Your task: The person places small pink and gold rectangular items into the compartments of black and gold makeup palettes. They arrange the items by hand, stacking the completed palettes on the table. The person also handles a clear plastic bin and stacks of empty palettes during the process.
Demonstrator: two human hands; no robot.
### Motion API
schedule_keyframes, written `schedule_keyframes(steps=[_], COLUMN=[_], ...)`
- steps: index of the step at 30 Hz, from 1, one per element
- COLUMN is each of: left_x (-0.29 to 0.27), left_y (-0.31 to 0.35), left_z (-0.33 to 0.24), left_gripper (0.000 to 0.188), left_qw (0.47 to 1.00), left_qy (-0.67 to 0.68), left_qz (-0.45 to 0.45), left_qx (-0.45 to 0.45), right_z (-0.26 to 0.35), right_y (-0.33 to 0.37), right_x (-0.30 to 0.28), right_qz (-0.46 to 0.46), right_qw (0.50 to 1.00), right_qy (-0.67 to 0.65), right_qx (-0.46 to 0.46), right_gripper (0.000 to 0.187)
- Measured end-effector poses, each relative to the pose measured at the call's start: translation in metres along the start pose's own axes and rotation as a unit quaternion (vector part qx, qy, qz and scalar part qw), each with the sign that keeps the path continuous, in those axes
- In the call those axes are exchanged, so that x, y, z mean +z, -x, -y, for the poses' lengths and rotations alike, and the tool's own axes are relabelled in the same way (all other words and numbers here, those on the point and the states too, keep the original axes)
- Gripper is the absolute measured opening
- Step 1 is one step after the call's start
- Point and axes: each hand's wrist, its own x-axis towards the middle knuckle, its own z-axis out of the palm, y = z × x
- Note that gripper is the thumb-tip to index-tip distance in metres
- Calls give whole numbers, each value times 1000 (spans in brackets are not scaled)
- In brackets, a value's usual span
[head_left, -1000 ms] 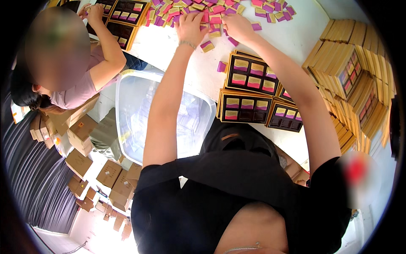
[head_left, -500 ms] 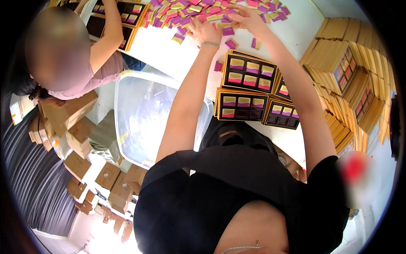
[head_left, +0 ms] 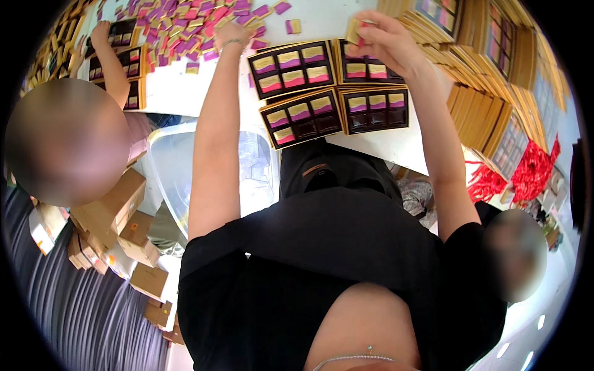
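Observation:
My right hand (head_left: 391, 46) pinches small gold-and-pink wrapped pieces (head_left: 354, 32) above the far-right black tray (head_left: 366, 73), partly hiding that tray. My left hand (head_left: 232, 37) is curled at the near edge of a heap of pink, purple and gold wrapped pieces (head_left: 179, 34); what its fingers hold, if anything, is hidden. The far-left tray (head_left: 291, 69) has both rows filled. In the near-left tray (head_left: 318, 128), the top row and the lower-left compartment hold pieces. Pieces fill only the top row of the near-right tray (head_left: 375, 111).
Tall stacks of gold-edged trays (head_left: 476, 108) rise at the right. A clear plastic bin (head_left: 170, 157) stands left of my lap. At the left a person's arm (head_left: 114, 71) reaches over more trays. Cardboard boxes (head_left: 114, 201) and red strands (head_left: 535, 167) lie farther off.
My right hand has left the heap and come over the far-right tray with wrapped pieces. My left hand stays at the heap, its spread fingers now curled. The view has swung right.

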Motion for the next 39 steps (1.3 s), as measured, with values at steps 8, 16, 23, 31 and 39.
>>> schedule_keyframes(steps=[8,16,23,31,39], left_x=[-2,-34,30,46,78], left_y=[44,202,337,360,358], left_z=[31,24,-1,6,19], left_gripper=[39,22,25,63,53], left_qw=[978,850,935,922,925], left_qy=[198,516,333,21,-100], left_qz=[-72,-90,-87,-197,-177], left_qx=[10,59,83,332,322], right_z=[-79,-108,-102,-118,-109], right_y=[83,86,91,120,125], right_x=[-79,-93,-78,-64,-76], right_qz=[-373,-412,-367,-213,-107], right_qw=[854,884,757,664,657], right_qy=[360,200,532,693,731], right_qx=[-53,-97,-99,-183,-149], right_gripper=[21,16,27,50,72])
